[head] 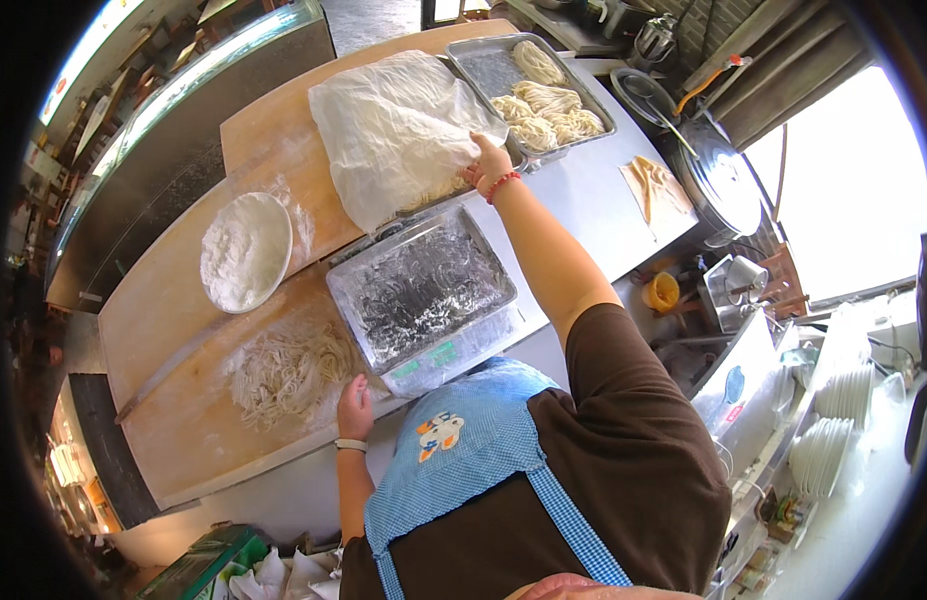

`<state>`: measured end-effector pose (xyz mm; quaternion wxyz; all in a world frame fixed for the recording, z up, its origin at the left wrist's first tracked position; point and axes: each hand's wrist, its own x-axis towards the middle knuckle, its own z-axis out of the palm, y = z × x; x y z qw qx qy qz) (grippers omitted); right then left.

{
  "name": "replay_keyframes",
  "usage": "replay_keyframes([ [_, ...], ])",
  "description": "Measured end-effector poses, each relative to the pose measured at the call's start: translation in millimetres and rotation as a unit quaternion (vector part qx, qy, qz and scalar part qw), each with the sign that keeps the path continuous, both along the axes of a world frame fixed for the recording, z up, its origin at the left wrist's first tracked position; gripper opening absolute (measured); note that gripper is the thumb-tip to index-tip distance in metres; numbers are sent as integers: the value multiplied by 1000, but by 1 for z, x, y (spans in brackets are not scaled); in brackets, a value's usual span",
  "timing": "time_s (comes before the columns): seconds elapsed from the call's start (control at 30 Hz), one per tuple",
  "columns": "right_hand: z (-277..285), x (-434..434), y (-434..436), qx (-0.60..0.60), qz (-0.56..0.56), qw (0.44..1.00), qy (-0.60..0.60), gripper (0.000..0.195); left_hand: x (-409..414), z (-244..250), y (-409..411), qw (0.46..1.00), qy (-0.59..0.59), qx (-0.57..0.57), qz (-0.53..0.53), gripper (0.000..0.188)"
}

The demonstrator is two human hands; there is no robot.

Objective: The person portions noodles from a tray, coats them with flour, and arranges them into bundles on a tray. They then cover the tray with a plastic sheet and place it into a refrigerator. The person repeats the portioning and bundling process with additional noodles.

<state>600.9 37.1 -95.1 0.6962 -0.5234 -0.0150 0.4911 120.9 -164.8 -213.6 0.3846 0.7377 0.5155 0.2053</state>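
My right hand (490, 165) reaches across the table and pinches the near right corner of a thin white sheet (403, 127). Under its lifted edge, a strip of noodles (433, 195) shows in a mostly covered tray. Close to the table's front edge is my left hand (356, 409), beside a loose heap of floured noodles (295, 375); its finger positions are unclear. Between the hands, a flour-dusted metal tray (433, 285) rests on a scale (452, 360) with a green display. Bundled noodles (550, 112) lie in another metal tray (487, 64) at the back right.
A white bowl of flour (246, 251) stands on the wooden board (171, 382) at left, near a long thin strip (171, 367). A tan cloth (655, 191) lies at the table's right end. Beyond are a large lidded pot (722, 184) and stacked white plates (823, 457).
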Motion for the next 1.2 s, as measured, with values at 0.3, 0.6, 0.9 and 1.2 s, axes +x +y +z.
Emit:
replay_keyframes([
  [0.3, 25, 32, -19, -17, 14, 988, -155, 23, 93, 67, 45, 983, 26, 97, 154, 42],
  [0.6, 1, 56, -61, 18, -63, 933, -354, 22, 255, 121, 129, 949, 56, 308, -31, 80],
  [0.9, -13, 44, -101, 47, -75, 904, -419, 11, 277, 111, 161, 941, 97, 322, -47, 71],
  [1.2, 18, 55, -88, 184, -73, 675, -710, 16, 259, 137, 204, 929, 163, 288, -166, 67],
])
